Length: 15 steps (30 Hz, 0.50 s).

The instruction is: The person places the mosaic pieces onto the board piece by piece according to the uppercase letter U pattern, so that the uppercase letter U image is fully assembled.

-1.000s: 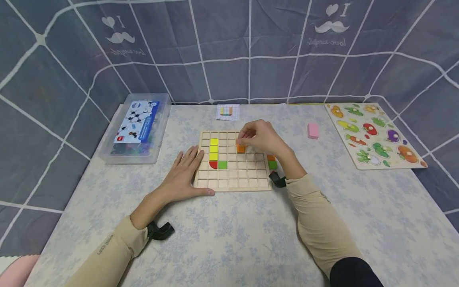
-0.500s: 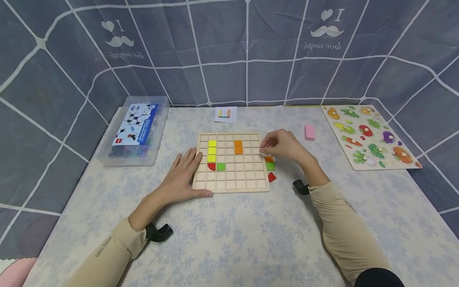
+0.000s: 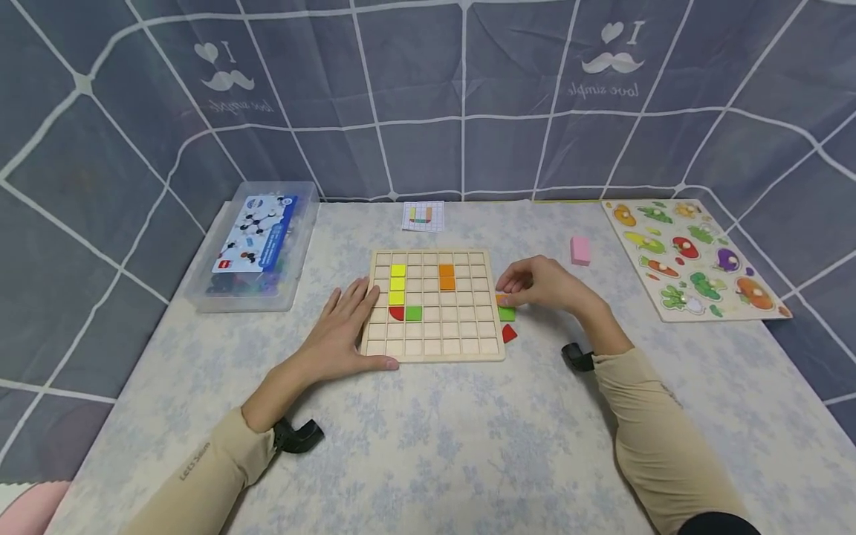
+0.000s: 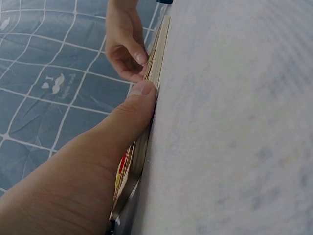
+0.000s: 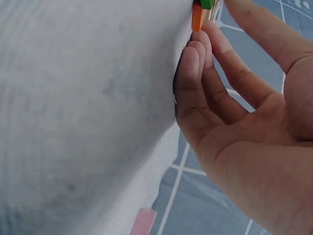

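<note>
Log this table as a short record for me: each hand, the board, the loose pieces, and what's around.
Left hand: rests on the wooden board's left edge
Right hand: at the loose orange piece; grip unclear
On board: three yellow squares, red corner piece, green square, two orange squares
Also loose, right of board: green piece, red piece
Behind board: pattern card
Left side: plastic box
Right side: pink block, vegetable puzzle

high head view, forward and down, close sideways wrist views, head and left sharing both hands (image 3: 337, 334) (image 3: 548, 286)
</note>
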Each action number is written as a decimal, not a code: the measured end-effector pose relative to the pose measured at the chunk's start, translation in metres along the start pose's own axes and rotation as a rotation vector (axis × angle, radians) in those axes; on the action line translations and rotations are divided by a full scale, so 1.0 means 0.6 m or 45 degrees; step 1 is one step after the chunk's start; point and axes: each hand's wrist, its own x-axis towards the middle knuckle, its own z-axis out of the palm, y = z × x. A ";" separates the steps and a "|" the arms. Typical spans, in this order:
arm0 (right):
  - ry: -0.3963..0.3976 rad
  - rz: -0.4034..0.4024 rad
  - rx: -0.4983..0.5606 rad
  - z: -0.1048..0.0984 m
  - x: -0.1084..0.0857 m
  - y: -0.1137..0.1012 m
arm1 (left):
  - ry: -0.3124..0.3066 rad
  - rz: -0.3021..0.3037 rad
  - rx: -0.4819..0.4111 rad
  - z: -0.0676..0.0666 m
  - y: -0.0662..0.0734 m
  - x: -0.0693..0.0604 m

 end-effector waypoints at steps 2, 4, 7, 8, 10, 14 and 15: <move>-0.022 -0.004 0.017 -0.001 0.000 0.002 | 0.003 -0.001 0.001 0.000 0.000 -0.001; -0.037 -0.014 0.028 -0.002 0.001 0.003 | 0.009 -0.001 0.005 0.000 -0.001 -0.001; -0.053 -0.022 0.029 -0.002 0.001 0.004 | 0.008 0.001 0.010 0.000 0.000 0.000; -0.058 -0.022 0.025 -0.003 0.000 0.004 | 0.006 0.001 0.012 0.001 -0.001 0.000; -0.070 -0.025 0.014 -0.003 -0.001 0.004 | 0.002 0.001 0.015 0.001 -0.001 0.000; -0.095 -0.048 -0.009 -0.003 -0.004 0.001 | 0.001 0.003 0.011 0.003 -0.001 0.000; -0.101 -0.054 -0.015 -0.003 -0.005 0.001 | 0.002 0.002 0.009 0.003 -0.001 0.000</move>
